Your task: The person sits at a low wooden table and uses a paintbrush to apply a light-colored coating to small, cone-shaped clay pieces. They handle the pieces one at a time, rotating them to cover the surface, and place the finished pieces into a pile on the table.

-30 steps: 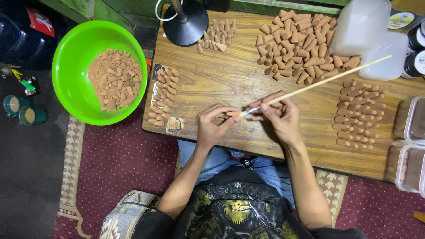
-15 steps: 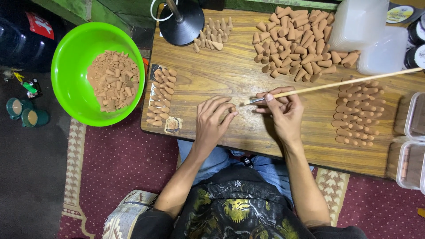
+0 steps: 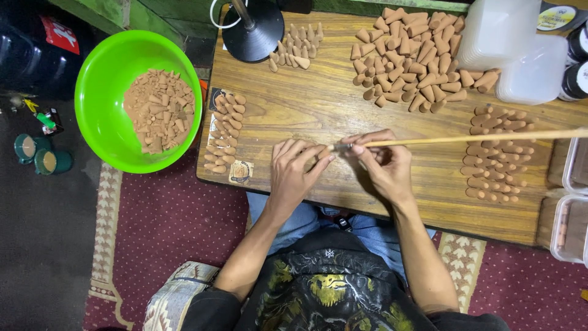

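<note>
— Low wooden table (image 3: pixel 306 116) over a dark red patterned rug (image 3: pixel 177 227), seen from straight above. Crowded with brown cones.

— Hands?

— Left hand (image 3: pixel 294 171) resting on the wood, fingers loosely curled, thumb and forefinger pinched round something small and brown at the near end of the thin stick (image 3: pixel 465 138). Right hand (image 3: pixel 386 165) closed on that same end, fingertips touching the left's. Whether a cone sits on the tip: cannot tell, hidden by the fingers.

— And the stick itself?

— Held near its left tip only, running out to the right, level, passing above the rows of cones (image 3: pixel 499 156) and off past the table edge.

— Risk, then?

— Probably that long free end. Gripped at one extreme, so likely to swing with any small twist of the wrist and sweep the neat rows, or knock the clear plastic tubs (image 3: pixel 511 46) just beyond. Possibly also too hard a pinch crumbling the small piece, if soft.

— Anything else close by?

— Loose heap of cones (image 3: pixel 416 58) further up, black lamp base (image 3: pixel 252 37), green bowl (image 3: pixel 138 98) of broken bits on the floor to the left, well apart from both hands.
</note>
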